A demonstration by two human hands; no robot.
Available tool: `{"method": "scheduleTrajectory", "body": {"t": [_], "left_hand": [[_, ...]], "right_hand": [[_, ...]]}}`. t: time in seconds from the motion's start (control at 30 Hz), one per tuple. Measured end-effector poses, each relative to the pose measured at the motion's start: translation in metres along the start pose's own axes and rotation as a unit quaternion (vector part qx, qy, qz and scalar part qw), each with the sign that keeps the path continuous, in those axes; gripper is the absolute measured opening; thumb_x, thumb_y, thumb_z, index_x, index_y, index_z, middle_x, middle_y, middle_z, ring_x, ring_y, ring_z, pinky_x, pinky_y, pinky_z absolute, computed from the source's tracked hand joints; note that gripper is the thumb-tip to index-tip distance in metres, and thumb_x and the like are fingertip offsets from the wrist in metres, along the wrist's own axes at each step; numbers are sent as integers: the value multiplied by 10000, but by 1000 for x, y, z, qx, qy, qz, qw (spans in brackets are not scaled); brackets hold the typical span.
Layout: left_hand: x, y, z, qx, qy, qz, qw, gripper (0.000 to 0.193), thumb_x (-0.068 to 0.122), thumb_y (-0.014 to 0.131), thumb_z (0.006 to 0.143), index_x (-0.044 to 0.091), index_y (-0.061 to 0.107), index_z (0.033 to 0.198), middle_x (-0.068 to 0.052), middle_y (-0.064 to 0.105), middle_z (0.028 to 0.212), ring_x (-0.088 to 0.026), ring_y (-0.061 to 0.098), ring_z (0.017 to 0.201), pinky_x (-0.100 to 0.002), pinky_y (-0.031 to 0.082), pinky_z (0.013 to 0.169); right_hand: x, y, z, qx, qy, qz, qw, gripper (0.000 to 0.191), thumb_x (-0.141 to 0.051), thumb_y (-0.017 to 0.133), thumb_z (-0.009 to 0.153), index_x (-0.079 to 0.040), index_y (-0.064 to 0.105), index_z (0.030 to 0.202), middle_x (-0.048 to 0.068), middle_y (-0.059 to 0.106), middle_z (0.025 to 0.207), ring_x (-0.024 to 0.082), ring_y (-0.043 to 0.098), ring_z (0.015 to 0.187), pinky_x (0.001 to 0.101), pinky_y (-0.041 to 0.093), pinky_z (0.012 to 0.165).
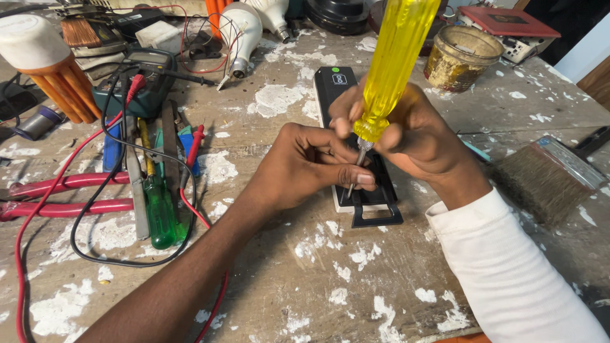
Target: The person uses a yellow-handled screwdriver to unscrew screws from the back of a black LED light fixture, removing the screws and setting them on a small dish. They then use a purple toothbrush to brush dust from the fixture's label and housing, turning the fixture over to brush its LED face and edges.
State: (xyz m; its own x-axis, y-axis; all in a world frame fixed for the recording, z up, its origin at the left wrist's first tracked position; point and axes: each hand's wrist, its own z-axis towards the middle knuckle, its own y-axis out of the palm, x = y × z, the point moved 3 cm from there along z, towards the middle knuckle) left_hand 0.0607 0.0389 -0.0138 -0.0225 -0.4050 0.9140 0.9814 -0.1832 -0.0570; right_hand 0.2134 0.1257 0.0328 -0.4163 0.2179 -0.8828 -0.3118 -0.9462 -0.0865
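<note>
Towering close to the lens, a yellow-handled screwdriver (394,63) is standing nearly upright, its tip pressing into a black device (356,146) lying mid-bench. Right hand (413,130) is wrapping closed around the handle's base; left hand (305,165) is clamping the device, fingers curled beside the shaft. Further left, a green screwdriver (160,213) and red-handled pliers (63,195) are lying; a brush (540,174) is resting right.

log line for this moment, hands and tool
right hand: holds yellow screwdriver, tip down | left hand: steadies black device | surface: paint-flecked workbench
</note>
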Motion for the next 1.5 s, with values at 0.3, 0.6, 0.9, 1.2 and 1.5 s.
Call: {"method": "scheduleTrajectory", "body": {"t": [0.3,0.6,0.9,1.2,1.5], "left_hand": [[4,1,-1,-29,11,-62,998,255,17,751,919,23,572,738,-157,791,948,-211,806,971,-314,675,876],[6,0,-1,-58,-7,-72,996,168,23,735,916,-83,735,1046,-169,789,1007,-247,798,991,-345,674,911],[5,1,1,-98,-1,-50,994,231,62,680,958,-62,725,1148,-160,795,1037,-208,787,1028,-339,659,968],[-4,-1,1,-119,16,-57,991,193,62,633,1013,-33,716,1159,-144,776,1125,-213,768,1095,-341,631,1027],[-5,-2,1,-129,6,-40,991,192,57,630,1012,-31,724,1155,-139,781,1102,-240,766,1095,-338,634,1007]], "right_hand": [[-3,-2,-3,-111,52,67,990,633,-464,601,1089,57,588,1449,168,701,1189,271,631,1182,433,516,1089],[0,-5,-7,-62,-24,18,998,356,-393,754,1068,-56,743,1180,74,741,984,211,520,1179,369,461,1033],[2,-4,-1,-4,-50,-17,999,368,-388,904,888,-115,741,1075,-14,683,921,161,586,998,352,418,1066],[-3,4,-1,-103,41,79,991,558,-497,798,912,-51,702,1235,91,724,1129,224,656,1091,432,544,990],[-3,-2,-3,-55,-3,-10,998,364,-427,724,1004,-98,735,1158,61,746,973,223,595,1084,375,457,1065]]}}
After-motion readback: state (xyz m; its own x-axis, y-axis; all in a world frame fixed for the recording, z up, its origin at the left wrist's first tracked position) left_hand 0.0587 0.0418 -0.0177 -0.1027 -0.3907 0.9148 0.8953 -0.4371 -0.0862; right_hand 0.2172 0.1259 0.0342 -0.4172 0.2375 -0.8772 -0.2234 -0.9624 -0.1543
